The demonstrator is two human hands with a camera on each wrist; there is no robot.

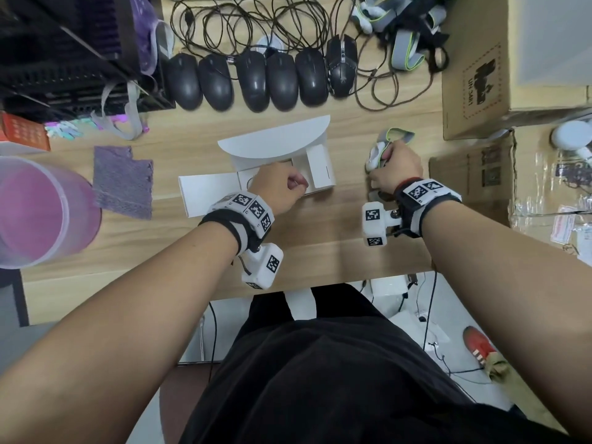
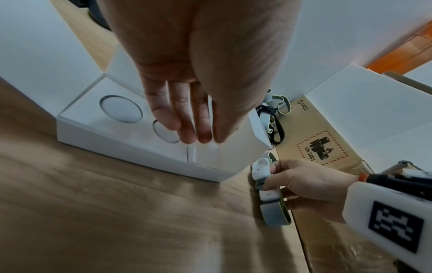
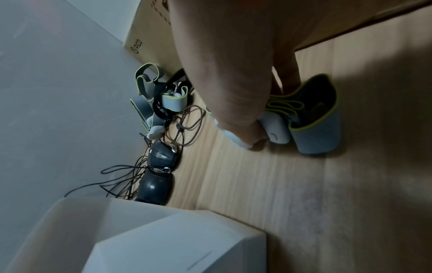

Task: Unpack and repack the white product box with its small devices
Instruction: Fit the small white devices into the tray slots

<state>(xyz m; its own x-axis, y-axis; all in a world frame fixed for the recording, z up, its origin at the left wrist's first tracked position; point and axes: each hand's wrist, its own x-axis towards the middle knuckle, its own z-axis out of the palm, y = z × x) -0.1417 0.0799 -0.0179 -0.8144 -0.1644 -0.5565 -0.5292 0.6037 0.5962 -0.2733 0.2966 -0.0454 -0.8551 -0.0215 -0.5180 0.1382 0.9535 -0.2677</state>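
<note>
The white product box (image 1: 320,169) lies open at the table's middle, its rounded lid flap (image 1: 275,139) tilted back. Its white insert (image 2: 93,118) shows two round recesses (image 2: 120,109). My left hand (image 1: 296,184) hovers over the insert with relaxed, nearly straight fingers (image 2: 187,129) and holds nothing. To the right of the box, my right hand (image 1: 381,161) grips a small white device (image 3: 275,131) with a grey, yellow-edged strap (image 3: 320,129), low over the table. The same device (image 2: 260,170) shows in the left wrist view, pinched between thumb and fingers.
A row of black mice (image 1: 256,81) with tangled cables lies behind the box. More strapped devices (image 1: 407,27) are heaped at the back right. Cardboard boxes (image 1: 512,59) stand right, a purple cup (image 1: 38,213) and cloth (image 1: 123,182) left.
</note>
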